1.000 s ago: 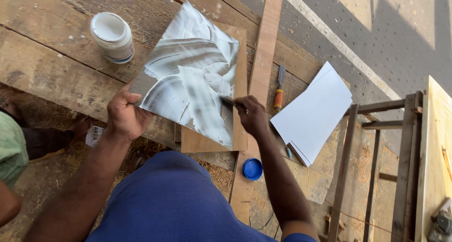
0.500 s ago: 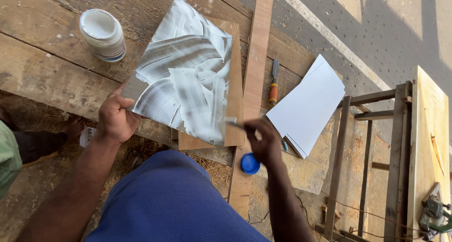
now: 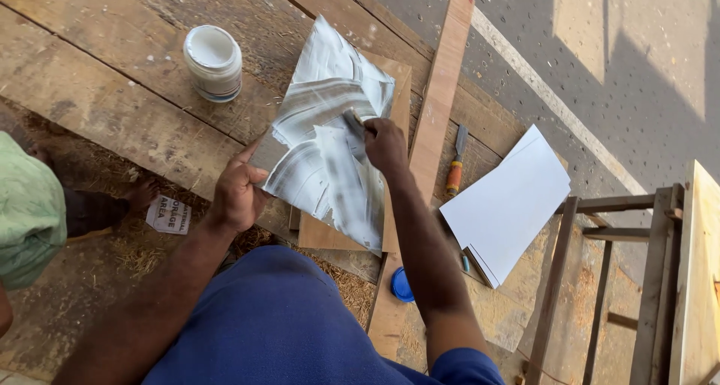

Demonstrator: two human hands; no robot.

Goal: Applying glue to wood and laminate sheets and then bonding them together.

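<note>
A grey sheet (image 3: 322, 152) smeared with white glue lies on a small plywood piece (image 3: 397, 92) on a plank workbench. My left hand (image 3: 238, 190) pinches the sheet's near left edge and holds it down. My right hand (image 3: 384, 143) grips a small spreader (image 3: 352, 122) pressed flat on the middle of the sheet, among the white streaks. An open white tub of glue (image 3: 214, 61) stands on the planks to the upper left of the sheet.
A long wooden strip (image 3: 439, 107) lies along the sheet's right side. An orange-handled chisel (image 3: 456, 164), a stack of white sheets (image 3: 510, 201) and a blue lid (image 3: 402, 286) lie to the right. A wooden frame (image 3: 600, 265) stands far right. Another person's foot (image 3: 139, 194) shows at left.
My right hand has moved from the sheet's near right edge up to its middle, dragging the spreader through the glue. My left hand keeps its hold on the sheet's left edge.
</note>
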